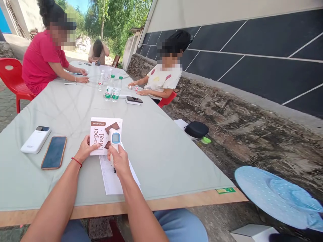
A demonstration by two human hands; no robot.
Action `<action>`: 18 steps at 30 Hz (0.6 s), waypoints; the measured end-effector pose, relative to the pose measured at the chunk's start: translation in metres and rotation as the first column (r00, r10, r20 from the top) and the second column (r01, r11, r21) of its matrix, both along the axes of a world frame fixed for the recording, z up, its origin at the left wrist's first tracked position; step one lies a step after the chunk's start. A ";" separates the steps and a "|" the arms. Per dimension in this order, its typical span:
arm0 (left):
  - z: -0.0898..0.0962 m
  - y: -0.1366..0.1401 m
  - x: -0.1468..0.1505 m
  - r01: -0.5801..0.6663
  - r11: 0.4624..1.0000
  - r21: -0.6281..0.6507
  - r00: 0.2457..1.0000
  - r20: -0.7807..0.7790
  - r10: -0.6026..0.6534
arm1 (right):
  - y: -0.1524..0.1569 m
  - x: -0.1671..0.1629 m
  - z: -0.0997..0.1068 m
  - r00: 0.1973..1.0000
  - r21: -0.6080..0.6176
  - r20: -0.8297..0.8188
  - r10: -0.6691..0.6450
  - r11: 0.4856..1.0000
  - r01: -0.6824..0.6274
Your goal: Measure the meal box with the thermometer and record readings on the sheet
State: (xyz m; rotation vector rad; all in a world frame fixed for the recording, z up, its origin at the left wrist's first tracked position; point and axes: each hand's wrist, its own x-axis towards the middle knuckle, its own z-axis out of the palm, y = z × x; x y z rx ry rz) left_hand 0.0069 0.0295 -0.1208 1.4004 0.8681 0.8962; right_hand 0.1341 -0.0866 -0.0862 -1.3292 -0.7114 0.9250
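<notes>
My left hand (88, 148) grips the lower left side of a white and brown box (101, 121) with "NutriMotion" and "Meal" printed on it, held up over the table. In my right hand (119, 159) is a white infrared thermometer (115, 137); my fingers wrap round its handle and its small screen faces me. The thermometer's head overlaps the right part of the box, and I cannot tell whether the two touch. Beneath both hands lie printed sheets of paper (112, 186) on the cloth. A dark pen tip shows just below my right hand.
On the left of the table (176, 168) lie a white power bank (36, 139) and a phone (54, 152). Farther off stand green-capped bottles (116, 89) and another phone (134, 99). Several people sit around the far part. A blue hat (267, 195) is at the right.
</notes>
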 end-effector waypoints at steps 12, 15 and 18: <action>-0.004 0.003 0.000 0.002 0.999 0.037 1.000 -0.020 -0.002 | 0.002 0.000 -0.008 0.999 0.026 -0.046 -0.007 1.000 0.008; -0.001 0.001 0.000 0.024 0.999 0.028 1.000 0.001 -0.024 | 0.001 0.000 -0.005 0.998 0.025 -0.058 0.002 1.000 -0.001; 0.002 0.001 0.000 0.065 0.995 0.073 0.997 -0.055 -0.062 | -0.002 0.002 -0.002 0.997 0.042 -0.066 0.028 0.999 -0.025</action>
